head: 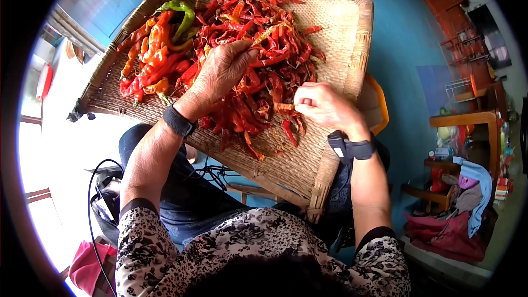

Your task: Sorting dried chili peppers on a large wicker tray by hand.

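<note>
A shallow woven bamboo basket (335,29) rests across my lap, holding a heap of wrinkled red chili peppers (284,47). Over the middle of the heap is my left hand (227,66), its thumb and fingers pinched at the near end of an orange-yellow chili pepper (266,34). At the heap's right side, my right hand (328,105) has its curled fingers on the end of a dry orange chili pepper (284,107). Fresher, glossy orange-red peppers (156,43) lie on the left, with a curled green pepper (185,16) beside them.
A yellow-rimmed container (377,105) stands under the basket's right edge. Black cables (214,171) hang below its front edge. At left is a black bag (108,198). Wooden furniture (464,119) and a chair with clothes (449,231) stand at right on the blue floor (396,33).
</note>
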